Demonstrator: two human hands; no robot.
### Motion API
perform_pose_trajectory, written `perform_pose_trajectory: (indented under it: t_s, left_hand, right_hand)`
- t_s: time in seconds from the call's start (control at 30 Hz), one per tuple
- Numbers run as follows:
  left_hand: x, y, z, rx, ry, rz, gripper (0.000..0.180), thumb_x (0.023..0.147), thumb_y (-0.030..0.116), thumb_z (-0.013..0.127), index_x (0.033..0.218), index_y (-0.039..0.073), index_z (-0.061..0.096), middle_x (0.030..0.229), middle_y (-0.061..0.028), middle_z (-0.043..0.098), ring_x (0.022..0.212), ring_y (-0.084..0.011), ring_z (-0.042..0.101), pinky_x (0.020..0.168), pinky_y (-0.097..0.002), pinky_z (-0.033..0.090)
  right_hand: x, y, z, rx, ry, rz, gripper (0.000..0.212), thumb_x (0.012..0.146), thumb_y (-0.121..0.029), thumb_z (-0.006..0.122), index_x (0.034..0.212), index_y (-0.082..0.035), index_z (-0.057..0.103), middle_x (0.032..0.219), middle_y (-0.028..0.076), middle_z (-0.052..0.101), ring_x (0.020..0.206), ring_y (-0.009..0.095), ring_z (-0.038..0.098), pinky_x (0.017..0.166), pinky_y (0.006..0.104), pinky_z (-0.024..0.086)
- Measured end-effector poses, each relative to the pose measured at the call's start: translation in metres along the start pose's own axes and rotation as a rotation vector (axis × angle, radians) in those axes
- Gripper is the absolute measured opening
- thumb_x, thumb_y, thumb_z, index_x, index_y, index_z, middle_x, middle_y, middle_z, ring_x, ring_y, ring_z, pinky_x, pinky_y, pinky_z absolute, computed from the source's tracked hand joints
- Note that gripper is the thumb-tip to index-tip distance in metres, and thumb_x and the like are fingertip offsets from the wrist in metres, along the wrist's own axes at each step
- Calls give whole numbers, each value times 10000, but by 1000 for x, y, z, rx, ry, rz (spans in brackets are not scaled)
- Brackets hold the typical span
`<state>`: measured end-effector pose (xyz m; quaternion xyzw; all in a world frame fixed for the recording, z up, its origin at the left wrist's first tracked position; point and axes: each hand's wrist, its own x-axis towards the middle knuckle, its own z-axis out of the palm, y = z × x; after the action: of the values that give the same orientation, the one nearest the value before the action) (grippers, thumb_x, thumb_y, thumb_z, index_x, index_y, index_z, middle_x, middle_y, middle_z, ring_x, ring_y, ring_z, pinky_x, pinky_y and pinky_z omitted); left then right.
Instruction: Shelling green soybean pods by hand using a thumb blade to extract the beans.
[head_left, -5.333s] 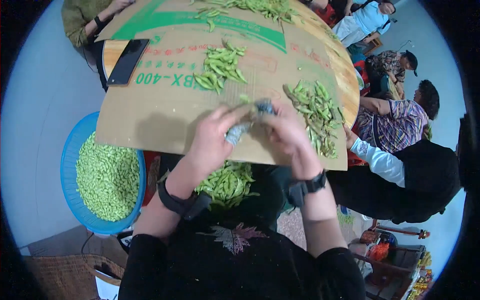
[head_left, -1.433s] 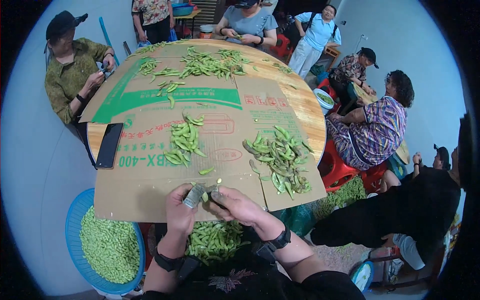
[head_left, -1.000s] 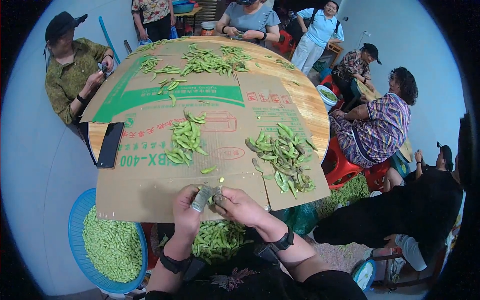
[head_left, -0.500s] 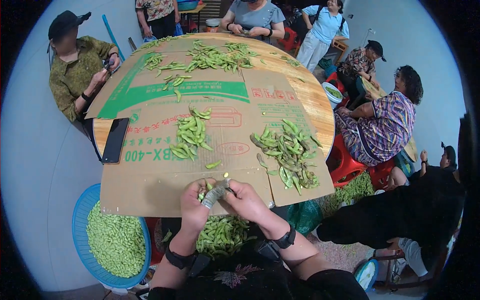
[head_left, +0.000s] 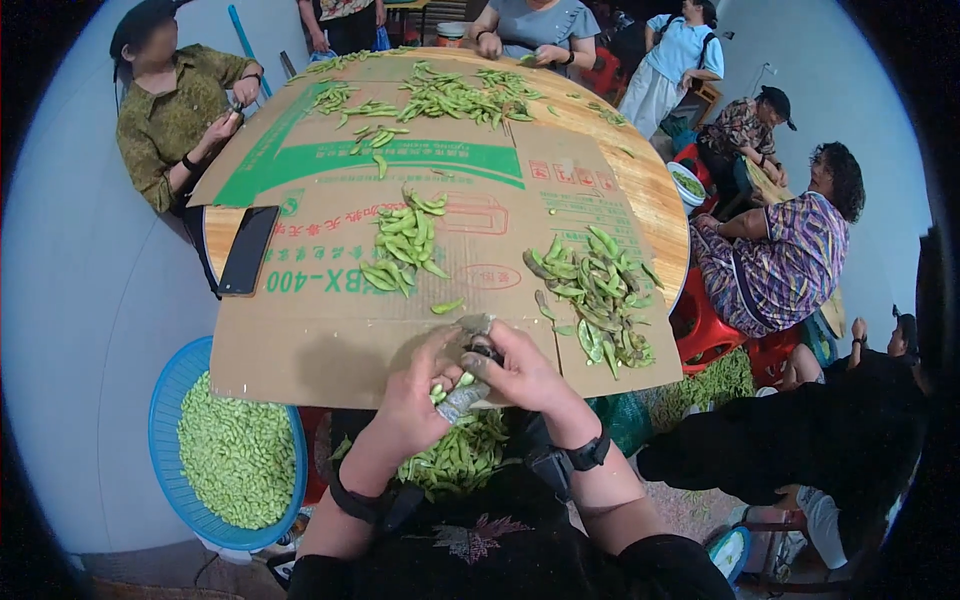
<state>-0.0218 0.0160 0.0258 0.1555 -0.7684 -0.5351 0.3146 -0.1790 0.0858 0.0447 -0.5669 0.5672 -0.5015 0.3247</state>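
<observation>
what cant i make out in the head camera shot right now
Head view: how many beans the left hand holds; the hand hides some.
Head view: what the dark thing at the right hand is; too small and blurred.
Head view: bottom of the blue basket; shelled beans cover it.
Head view: head of the person in grey-blue; the upper edge cuts it off.

At the left edge of the wooden table (head_left: 655, 190) I'm seeing a black phone (head_left: 248, 252) lying (dark-screened); right of the table, a red stool (head_left: 708, 338) is standing.
</observation>
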Motion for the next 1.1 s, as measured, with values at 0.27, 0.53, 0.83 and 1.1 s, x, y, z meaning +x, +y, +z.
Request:
perform_pose_trajectory:
  t_s: [0.27, 0.53, 0.83, 1.1]
  left_hand:
    - [-6, -7, -3, 385, 177, 408, 353, 674, 87, 649, 1026, 102, 627, 846, -113, 596, 708, -282, 592, 614, -349, 477]
    - [13, -10, 1, 146, 118, 215, 283, 713, 57, 559, 993, 38, 529, 889, -158, 569, 818, -313, 575, 714, -347, 460]
    - [-2, -10, -19, -1108, -147, -402, 89, 883, 120, 457, 947, 60, 441, 680, 15, 448, 512, -21, 347, 422, -156, 228]
    - [-20, -39, -52, -1544, -30, -252, 258, 936, 251, 395, 1027, 29, 490, 786, -72, 465, 500, -48, 339, 367, -137, 220]
  right_hand:
    - [-9, 2, 32, 1112, 150, 346, 187, 869, -25, 452, 1047, -38, 507, 820, 12, 569, 429, 24, 368, 344, 156, 285]
    - [-2, 16, 30, 1222, 373, 392, 180, 848, -17, 493, 1024, -56, 496, 747, 22, 558, 363, 6, 275, 298, 138, 200]
    - [10, -2, 34, 900, 252, 338, 139, 864, -29, 491, 1003, -40, 485, 725, 8, 546, 374, 2, 284, 320, 146, 194]
    - [16, 0, 3, 509, -16, 303, 215, 876, -131, 512, 1071, -39, 518, 744, 31, 567, 460, 6, 396, 355, 147, 265]
